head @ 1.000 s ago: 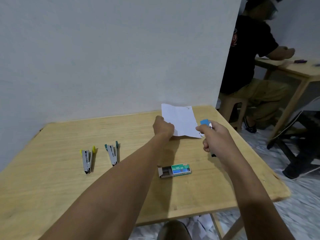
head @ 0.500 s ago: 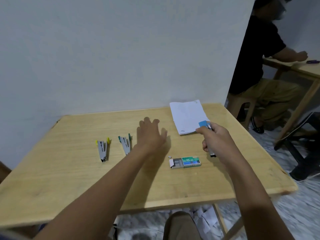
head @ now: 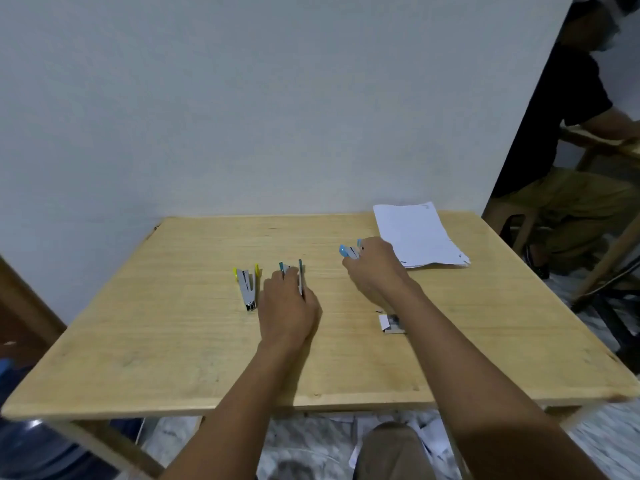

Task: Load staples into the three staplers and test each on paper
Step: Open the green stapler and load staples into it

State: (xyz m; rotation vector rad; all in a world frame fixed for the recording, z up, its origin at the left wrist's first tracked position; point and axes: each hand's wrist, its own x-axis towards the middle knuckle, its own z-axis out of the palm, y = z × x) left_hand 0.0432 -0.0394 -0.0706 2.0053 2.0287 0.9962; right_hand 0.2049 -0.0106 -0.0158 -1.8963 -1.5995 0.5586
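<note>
1. Staplers first: my left fingers (head: 290, 271) are curling onto the green stapler (head: 300, 277), which is lying open on the bench (head: 173, 341); my right fingers (head: 350, 263) are pinching the blue stapler (head: 348, 251) near the paper (head: 415, 233).
2. Further out, the yellow stapler (head: 247, 285) is lying open and untouched, and the staple box (head: 389, 325) is sitting beside my right forearm.
3. I am judging blue as dealt with, green as just starting and yellow as waiting; I cannot see any staples in the paper.

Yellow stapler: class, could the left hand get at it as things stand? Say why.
Probably yes: the yellow stapler lies uncovered beside the left hand, nothing between them, though that hand holds the green stapler.
</note>
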